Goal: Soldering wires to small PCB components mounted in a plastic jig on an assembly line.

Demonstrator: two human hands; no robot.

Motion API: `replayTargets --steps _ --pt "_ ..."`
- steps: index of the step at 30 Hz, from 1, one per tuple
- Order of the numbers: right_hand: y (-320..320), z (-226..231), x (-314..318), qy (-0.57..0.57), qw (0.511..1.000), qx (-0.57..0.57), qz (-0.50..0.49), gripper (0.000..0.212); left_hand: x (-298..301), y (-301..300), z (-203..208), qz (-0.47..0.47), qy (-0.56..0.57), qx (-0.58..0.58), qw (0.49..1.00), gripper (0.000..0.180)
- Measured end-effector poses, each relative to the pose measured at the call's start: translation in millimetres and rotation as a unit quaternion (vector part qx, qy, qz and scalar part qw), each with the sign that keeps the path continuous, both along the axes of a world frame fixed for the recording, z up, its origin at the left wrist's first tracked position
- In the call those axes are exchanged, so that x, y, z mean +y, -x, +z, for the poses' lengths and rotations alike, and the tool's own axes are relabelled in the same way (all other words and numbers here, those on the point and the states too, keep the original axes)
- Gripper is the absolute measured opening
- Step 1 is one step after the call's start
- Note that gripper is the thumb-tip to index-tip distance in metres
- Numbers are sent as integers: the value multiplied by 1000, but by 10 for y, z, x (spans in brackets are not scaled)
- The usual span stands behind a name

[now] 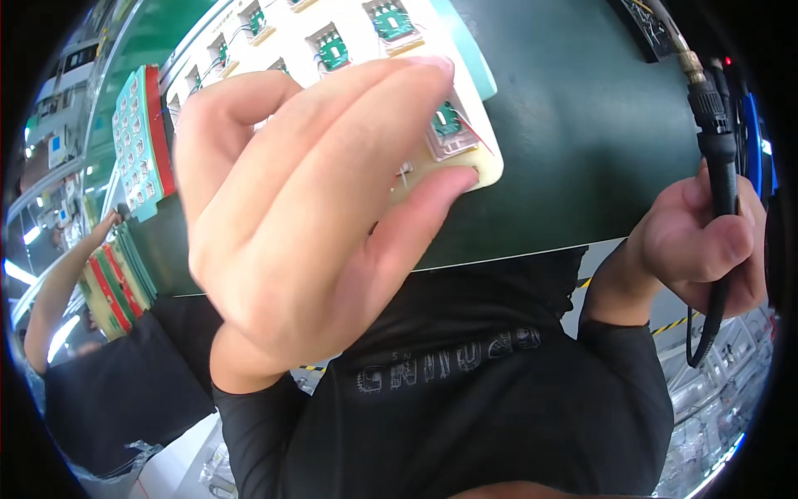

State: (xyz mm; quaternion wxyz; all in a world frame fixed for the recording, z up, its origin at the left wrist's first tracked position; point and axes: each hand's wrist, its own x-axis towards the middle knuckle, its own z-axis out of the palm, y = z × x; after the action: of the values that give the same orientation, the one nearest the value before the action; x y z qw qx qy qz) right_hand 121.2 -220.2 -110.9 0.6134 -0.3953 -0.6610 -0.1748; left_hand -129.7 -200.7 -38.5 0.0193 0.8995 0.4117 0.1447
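Note:
My left hand [307,191] hovers over a white tray [490,162], its thumb and fingertips apart on either side of a small green circuit board [447,121] in the corner pocket. Nothing shows between the fingertips, though the hand hides much of the tray. More green boards with thin wires, such as one circuit board [332,51], sit in other pockets. At the right, my right hand [702,237] is closed around the black handle of a soldering iron [721,158]. The iron points up and away, and its cable hangs below the hand.
The tray lies on a dark green mat [573,141]. A black holder [644,32] stands at the far right, close to the iron's metal end. On the left are a red and pale green tray [141,141], stacked trays [116,287] and another person's arm [62,287].

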Motion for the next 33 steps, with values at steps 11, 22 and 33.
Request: replayTargets --steps 11,22,33 --pt "170 -34 60 -21 994 103 -3 34 -12 502 95 -3 -19 -157 987 44" --pt "4 -140 -23 -125 935 -198 -266 27 -189 1434 -280 283 377 -510 720 29" --pt "-120 -87 87 -73 996 -5 45 25 20 1585 -320 245 403 -486 736 31"
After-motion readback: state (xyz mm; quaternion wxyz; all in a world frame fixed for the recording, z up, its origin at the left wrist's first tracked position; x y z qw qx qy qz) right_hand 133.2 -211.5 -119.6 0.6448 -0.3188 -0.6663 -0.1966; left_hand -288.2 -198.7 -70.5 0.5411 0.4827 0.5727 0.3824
